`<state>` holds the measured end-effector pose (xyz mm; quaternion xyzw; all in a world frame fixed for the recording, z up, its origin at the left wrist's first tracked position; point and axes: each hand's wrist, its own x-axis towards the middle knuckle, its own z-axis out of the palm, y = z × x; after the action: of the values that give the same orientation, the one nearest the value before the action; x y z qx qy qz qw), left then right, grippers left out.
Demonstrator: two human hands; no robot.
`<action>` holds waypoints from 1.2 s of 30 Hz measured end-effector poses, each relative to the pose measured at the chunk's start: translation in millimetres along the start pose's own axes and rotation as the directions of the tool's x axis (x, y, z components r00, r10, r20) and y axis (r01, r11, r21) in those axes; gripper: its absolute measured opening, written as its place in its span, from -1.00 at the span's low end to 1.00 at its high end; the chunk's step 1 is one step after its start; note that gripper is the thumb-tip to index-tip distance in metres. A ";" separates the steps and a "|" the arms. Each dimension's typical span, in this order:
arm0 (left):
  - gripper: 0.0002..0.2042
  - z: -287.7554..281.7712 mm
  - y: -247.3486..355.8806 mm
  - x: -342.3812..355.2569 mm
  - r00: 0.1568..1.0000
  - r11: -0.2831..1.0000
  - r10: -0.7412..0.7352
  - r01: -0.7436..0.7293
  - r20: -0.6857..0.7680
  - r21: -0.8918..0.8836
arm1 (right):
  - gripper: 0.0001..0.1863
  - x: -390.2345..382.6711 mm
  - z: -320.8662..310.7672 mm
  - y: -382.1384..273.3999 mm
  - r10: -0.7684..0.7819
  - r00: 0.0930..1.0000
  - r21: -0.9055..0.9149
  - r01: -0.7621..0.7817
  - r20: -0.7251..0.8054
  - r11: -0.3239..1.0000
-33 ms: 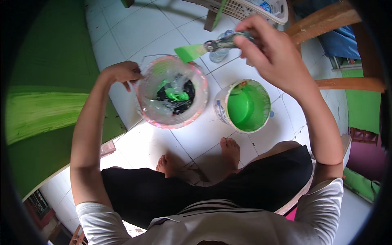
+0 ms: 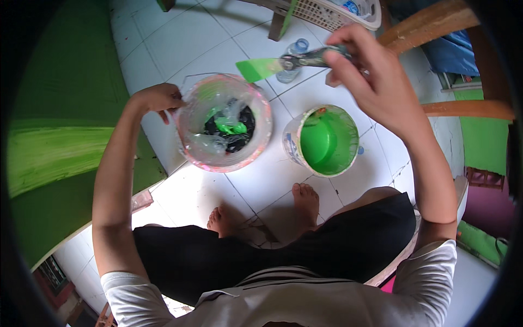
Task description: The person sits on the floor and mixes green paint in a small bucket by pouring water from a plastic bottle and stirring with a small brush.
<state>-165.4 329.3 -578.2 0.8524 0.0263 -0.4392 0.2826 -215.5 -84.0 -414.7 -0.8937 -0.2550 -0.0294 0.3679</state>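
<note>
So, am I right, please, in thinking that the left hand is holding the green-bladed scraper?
Not quite: the head view shows the right hand holding the green-bladed scraper; the left hand is at the plastic-lined bucket.

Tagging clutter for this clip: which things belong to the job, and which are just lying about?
In the job, by the look of it:
scraper, in the right hand
bucket with plastic inside, left hand at its rim
tub with green paint

Apparently lying about:
clear bottle
basket
</note>
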 end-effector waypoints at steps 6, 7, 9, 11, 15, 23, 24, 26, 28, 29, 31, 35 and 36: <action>-0.65 -20.0 1.1 -13.0 0.982 0.987 -0.140 0.149 -0.126 0.062 | -0.79 -85.4 -57.5 22.3 0.234 0.966 -0.062 -0.241 -0.110 0.968; -0.66 -19.5 9.0 -11.9 0.951 0.962 0.009 0.076 -0.310 0.261 | -0.79 -97.5 -62.4 28.1 0.256 0.962 -0.110 -0.265 -0.092 0.958; -0.68 -20.9 21.0 -15.5 0.755 0.775 0.383 0.051 -0.532 0.630 | -0.79 -117.5 -55.9 33.8 0.323 0.941 -0.130 -0.334 -0.103 0.933; -0.66 16.0 118.8 -27.4 0.743 0.880 0.442 -0.254 -0.502 0.401 | -0.79 -134.2 -53.5 44.7 0.466 0.884 -0.206 -0.450 0.038 0.869; -0.50 122.1 215.3 -13.8 0.718 0.725 0.667 -0.565 -0.197 0.394 | -0.81 -154.4 -27.0 75.6 0.428 0.896 -0.315 -0.375 0.120 0.872; -0.62 201.3 250.8 51.8 0.727 0.663 0.668 -0.486 -0.158 0.569 | -0.75 -144.4 2.3 95.2 0.505 0.831 -0.406 -0.389 0.234 0.827; -0.65 204.1 247.1 57.2 0.716 0.668 0.676 -0.496 -0.174 0.556 | -0.74 -142.7 3.5 94.5 0.521 0.813 -0.411 -0.396 0.259 0.821; -0.72 205.0 246.6 59.9 0.691 0.675 0.692 -0.515 -0.209 0.529 | -0.73 -143.7 2.3 97.0 0.511 0.811 -0.403 -0.382 0.286 0.831; -0.76 203.1 243.6 57.6 0.698 0.674 0.694 -0.543 -0.177 0.501 | -0.72 -142.3 2.5 97.4 0.496 0.810 -0.388 -0.367 0.312 0.845; -0.78 201.0 242.3 54.5 0.702 0.673 0.695 -0.556 -0.159 0.487 | -0.71 -141.0 2.9 96.9 0.487 0.811 -0.378 -0.360 0.325 0.853; -0.79 196.7 240.2 48.1 0.671 0.666 0.719 -0.588 -0.184 0.458 | -0.70 -138.9 5.1 96.1 0.464 0.822 -0.370 -0.339 0.331 0.865; -0.81 179.2 239.5 36.1 0.601 0.619 0.772 -0.640 -0.205 0.455 | -0.72 -144.7 21.8 108.4 0.361 0.886 -0.404 -0.228 0.290 0.886; -0.82 175.8 240.8 32.7 0.602 0.618 0.770 -0.624 -0.211 0.477 | -0.72 -146.8 25.3 111.7 0.322 0.906 -0.419 -0.188 0.277 0.888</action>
<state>-203.9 31.8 -572.7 0.8975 -0.3380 -0.1049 0.2631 -293.1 -197.6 -540.2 -0.9655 -0.1824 0.1246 0.1377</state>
